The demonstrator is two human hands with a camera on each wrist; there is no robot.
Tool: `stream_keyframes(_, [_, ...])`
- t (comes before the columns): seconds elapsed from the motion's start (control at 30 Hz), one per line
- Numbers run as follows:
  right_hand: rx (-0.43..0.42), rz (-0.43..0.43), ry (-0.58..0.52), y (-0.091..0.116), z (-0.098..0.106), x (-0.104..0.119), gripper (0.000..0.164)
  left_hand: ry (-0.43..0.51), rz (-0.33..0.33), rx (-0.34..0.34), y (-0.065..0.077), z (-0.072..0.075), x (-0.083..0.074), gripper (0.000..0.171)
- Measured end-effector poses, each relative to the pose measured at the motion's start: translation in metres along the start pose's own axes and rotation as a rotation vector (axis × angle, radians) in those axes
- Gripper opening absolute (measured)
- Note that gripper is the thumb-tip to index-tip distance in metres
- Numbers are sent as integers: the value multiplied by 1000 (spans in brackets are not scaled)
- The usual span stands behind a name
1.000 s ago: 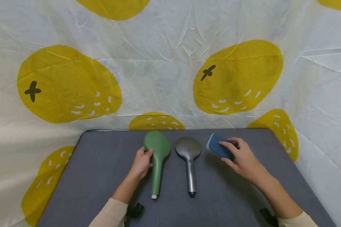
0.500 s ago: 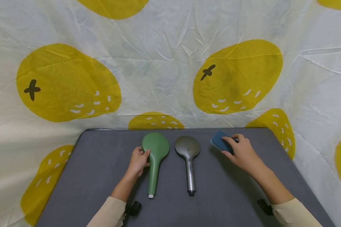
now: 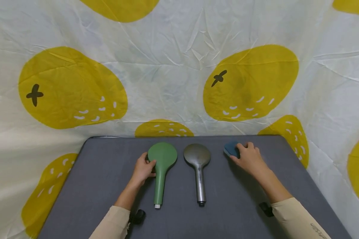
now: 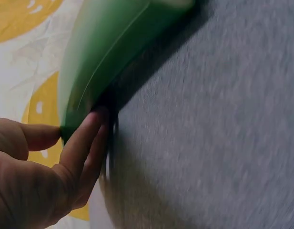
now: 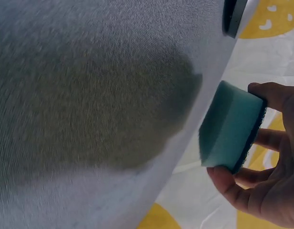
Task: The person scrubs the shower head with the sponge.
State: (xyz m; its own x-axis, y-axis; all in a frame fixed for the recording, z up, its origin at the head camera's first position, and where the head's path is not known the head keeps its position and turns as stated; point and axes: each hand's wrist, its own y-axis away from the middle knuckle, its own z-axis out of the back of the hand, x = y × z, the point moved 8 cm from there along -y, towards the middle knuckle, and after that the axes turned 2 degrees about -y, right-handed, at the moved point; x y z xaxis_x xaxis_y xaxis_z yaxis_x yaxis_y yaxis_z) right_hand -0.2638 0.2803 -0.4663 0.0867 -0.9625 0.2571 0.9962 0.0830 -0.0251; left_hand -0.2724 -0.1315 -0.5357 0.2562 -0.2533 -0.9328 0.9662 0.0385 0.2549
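Note:
A green shower head (image 3: 162,156) with a white end lies on the dark grey table, handle toward me. At the left edge of its round head, my left hand (image 3: 142,170) pinches it between thumb and fingers, as the left wrist view also shows. My right hand (image 3: 251,159) holds a blue sponge (image 3: 231,148) toward the back right. In the right wrist view this sponge (image 5: 232,126) has a thick teal side and a thin dark layer. Thumb and fingers grip its edges, and it is held above the table.
A grey metallic shower head (image 3: 197,156) lies between the hands, handle toward me. Behind the table (image 3: 227,212) hangs a white cloth (image 3: 167,89) with yellow fruit prints. Each wrist carries a black device, such as the one (image 3: 266,209) on the right.
My left hand and the green shower head have shifted slightly left and toward me. The sponge has moved right and turned in my right hand, showing less of its face.

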Motion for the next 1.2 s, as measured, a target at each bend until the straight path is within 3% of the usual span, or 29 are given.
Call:
stream_keyframes(0.37, [135,-109,57,-17,-19,-9,63,41,53,55,-8,-1,6,67])
stream_keyframes(0.6, [174,-122,50,-9,-25,-9,70,37,53,53,-6,-3,5,63])
stream_keyframes(0.73, [142,-106,4,1,-33,-7,74,29,40,40,-3,1,4,63])
stream_keyframes(0.97, [-5,-42,-42,8,-39,-7,72,11,0,-14,-1,6,1,68])
stream_keyframes(1.07, [-34,-30,-53,12,-40,-7,72,-74,-44,-64,-1,11,-2,65])
stream_keyframes(1.2, [-81,-38,-48,19,-33,-5,72,-308,-172,-168,2,18,-17,57])
